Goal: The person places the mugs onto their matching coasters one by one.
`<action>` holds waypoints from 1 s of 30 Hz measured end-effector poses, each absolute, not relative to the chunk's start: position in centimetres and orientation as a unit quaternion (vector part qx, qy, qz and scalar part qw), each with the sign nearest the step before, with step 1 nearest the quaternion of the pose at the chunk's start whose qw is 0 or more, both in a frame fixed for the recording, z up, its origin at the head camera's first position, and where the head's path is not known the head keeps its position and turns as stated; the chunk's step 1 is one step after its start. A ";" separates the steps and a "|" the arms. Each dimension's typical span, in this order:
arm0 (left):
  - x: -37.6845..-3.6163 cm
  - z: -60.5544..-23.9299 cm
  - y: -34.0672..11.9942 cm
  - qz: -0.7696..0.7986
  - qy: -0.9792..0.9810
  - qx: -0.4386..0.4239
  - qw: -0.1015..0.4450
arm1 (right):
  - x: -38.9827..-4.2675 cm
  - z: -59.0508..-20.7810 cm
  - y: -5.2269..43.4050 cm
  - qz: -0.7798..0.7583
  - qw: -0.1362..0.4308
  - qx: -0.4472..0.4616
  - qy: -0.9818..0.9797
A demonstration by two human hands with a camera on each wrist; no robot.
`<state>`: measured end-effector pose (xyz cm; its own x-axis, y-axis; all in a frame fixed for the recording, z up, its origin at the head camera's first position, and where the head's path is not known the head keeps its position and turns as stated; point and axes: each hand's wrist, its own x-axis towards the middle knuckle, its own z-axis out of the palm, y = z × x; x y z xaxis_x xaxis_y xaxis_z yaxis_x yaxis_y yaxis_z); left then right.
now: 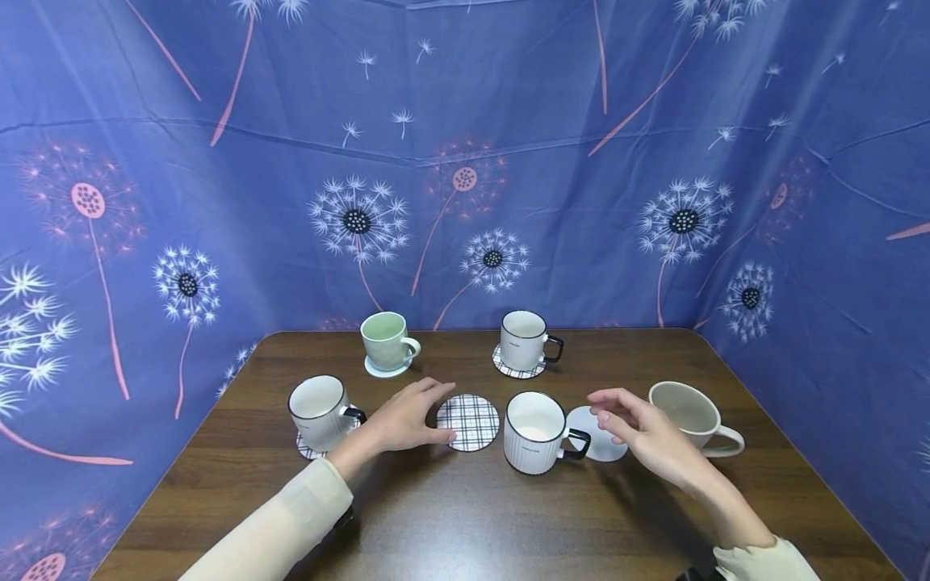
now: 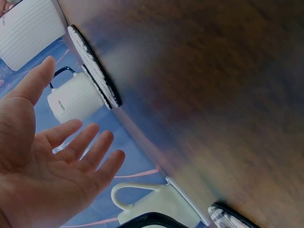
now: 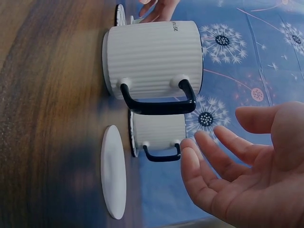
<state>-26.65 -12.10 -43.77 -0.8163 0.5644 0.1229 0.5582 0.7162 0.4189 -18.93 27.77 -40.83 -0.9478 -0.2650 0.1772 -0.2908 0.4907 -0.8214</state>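
Note:
My left hand (image 1: pixel 425 413) hovers open with straight fingers just left of a bare plaid coaster (image 1: pixel 468 422), its thumb close to the coaster's edge. In the left wrist view that hand (image 2: pixel 61 161) is spread above the table, holding nothing. My right hand (image 1: pixel 613 413) hangs open with relaxed fingers over a plain white coaster (image 1: pixel 601 440), which lies bare between a ribbed white mug with a black handle (image 1: pixel 536 432) and a beige mug (image 1: pixel 690 415). The right wrist view shows the ribbed mug (image 3: pixel 152 59), the white coaster (image 3: pixel 114 178) and the open palm (image 3: pixel 247 180).
A green mug (image 1: pixel 385 340) on a white coaster and a white mug (image 1: pixel 523 339) on a plaid coaster stand at the back. Another white mug (image 1: pixel 320 410) on a plaid coaster stands at the left. The brown wooden table (image 1: pixel 465 524) is walled by blue dandelion-print cloth (image 1: pixel 465 161).

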 end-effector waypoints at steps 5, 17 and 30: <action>-26.9 -44.0 -12.2 0.216 0.929 0.299 0.015 | -18.9 -40.9 27.7 0.478 0.014 0.161 -0.863; -26.9 -44.6 -12.4 0.200 0.930 0.306 0.028 | -18.8 -41.6 27.7 0.481 0.013 0.158 -0.862; -27.2 -44.7 -12.2 0.185 0.940 0.285 0.041 | -18.7 -41.7 27.6 0.475 0.007 0.156 -0.866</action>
